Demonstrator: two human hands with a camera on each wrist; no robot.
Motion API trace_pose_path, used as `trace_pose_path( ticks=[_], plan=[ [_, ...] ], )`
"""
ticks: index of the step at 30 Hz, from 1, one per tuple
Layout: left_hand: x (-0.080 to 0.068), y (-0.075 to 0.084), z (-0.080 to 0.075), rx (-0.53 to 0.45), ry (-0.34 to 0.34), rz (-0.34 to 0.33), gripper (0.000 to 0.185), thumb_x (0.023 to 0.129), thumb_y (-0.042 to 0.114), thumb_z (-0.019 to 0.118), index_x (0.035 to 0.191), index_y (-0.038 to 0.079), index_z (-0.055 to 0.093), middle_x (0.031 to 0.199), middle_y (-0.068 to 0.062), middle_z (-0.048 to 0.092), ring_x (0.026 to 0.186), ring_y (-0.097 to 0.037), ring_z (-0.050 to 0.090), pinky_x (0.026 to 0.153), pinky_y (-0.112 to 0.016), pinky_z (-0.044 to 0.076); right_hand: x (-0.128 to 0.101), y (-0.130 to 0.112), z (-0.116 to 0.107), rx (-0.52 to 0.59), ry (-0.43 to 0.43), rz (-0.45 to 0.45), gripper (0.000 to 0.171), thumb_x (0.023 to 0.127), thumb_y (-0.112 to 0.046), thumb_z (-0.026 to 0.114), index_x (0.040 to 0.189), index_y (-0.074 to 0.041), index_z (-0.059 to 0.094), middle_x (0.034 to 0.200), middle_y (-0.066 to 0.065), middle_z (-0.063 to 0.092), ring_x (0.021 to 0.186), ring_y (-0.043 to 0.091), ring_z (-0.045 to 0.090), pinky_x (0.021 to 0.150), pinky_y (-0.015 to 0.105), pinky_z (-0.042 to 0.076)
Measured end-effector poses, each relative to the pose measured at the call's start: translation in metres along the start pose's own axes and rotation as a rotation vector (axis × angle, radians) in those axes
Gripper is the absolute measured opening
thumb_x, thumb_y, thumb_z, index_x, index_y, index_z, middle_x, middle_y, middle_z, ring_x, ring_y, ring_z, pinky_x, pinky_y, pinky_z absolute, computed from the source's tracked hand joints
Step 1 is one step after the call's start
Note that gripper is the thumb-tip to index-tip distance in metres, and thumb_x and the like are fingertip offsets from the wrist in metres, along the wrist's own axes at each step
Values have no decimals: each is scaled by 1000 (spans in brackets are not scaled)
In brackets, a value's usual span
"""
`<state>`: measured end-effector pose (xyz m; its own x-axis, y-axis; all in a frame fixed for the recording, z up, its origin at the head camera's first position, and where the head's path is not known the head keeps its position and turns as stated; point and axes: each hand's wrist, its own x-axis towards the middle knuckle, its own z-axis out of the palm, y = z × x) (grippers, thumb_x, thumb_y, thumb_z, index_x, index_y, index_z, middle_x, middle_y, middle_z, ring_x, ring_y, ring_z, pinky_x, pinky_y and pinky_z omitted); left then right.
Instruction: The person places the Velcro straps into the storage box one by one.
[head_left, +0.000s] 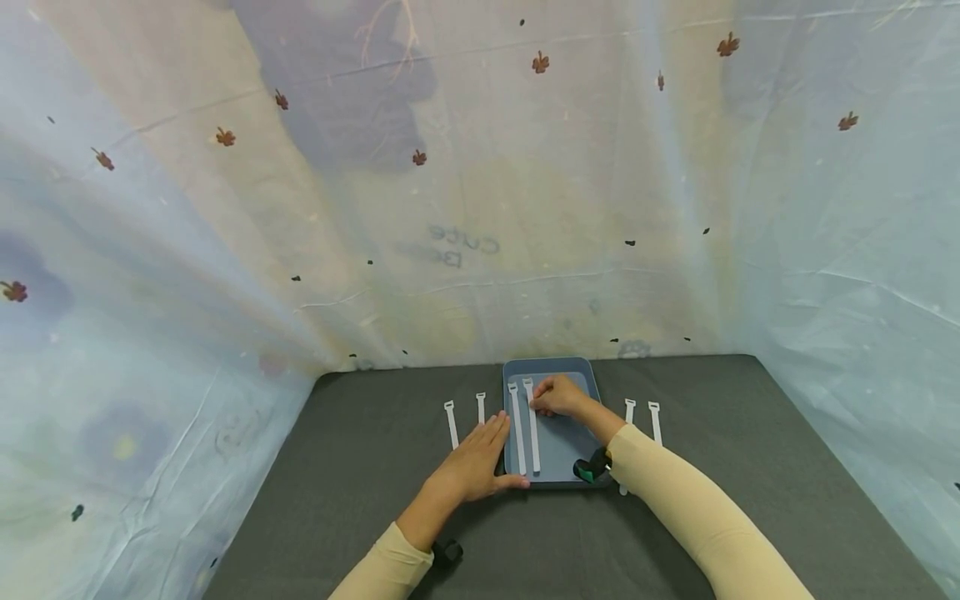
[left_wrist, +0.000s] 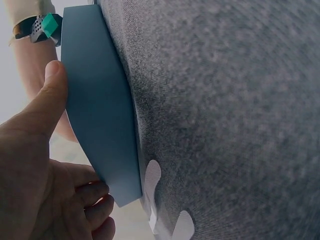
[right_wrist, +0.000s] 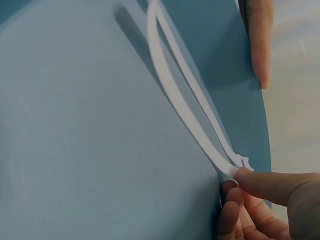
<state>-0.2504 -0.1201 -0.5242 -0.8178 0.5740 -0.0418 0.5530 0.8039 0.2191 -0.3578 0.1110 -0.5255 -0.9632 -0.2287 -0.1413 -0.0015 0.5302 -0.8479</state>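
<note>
A blue-grey rectangular tray (head_left: 564,450) stands on a dark cloth-covered table. Inside, along its left side, one white cable strap (head_left: 517,429) with a slotted head lies lengthwise. Just right of it is a second white cable strap (right_wrist: 187,117); my right hand (head_left: 562,397) pinches this one close to its head, between thumb and fingers. In the right wrist view the held strap bows up off the tray floor. My left hand (head_left: 476,458) rests at the tray's left near corner, fingers along the left rim and thumb (left_wrist: 54,85) touching the near rim.
Left of the tray lie two more white straps (head_left: 452,423), partly covered by the left hand. Two others (head_left: 656,421) lie on the right, one partly behind the right forearm. A patterned plastic sheet (head_left: 525,208) hangs behind and beside the grey table (head_left: 360,467).
</note>
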Motion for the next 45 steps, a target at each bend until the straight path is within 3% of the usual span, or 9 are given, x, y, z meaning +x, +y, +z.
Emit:
trace_pose_path(
  ticks=[18,30,38,45],
  plan=[
    [-1,1,-2,3,-7,-16,113,95,73,65,170,0,24,178,-16,22,164,-28,23,134,-46,22,7,6,3,12,44,6,13,93,-5,82,94,-2,69,74,2,67,62,11,60,57,22,50],
    [-2,4,-5,-18,-16,-17,111,96,69,69,169,-2,24,178,-17,21,164,-32,23,134,-46,22,3,2,3,-15,57,2,15,94,-3,80,105,5,73,78,6,72,65,12,63,59,24,54],
    [-2,3,-4,-13,-6,-1,111,96,68,69,168,-4,25,177,-20,23,163,-33,25,133,-48,24,-2,-1,-3,-41,24,10,14,97,-6,79,106,4,73,81,8,72,68,14,65,63,28,57],
    [-2,3,-3,-13,-7,-14,112,95,70,68,169,-2,23,178,-18,21,164,-32,23,133,-47,22,-14,-7,-11,-29,-42,-25,18,102,-4,72,113,10,72,89,17,75,75,21,71,70,36,63]
  ],
)
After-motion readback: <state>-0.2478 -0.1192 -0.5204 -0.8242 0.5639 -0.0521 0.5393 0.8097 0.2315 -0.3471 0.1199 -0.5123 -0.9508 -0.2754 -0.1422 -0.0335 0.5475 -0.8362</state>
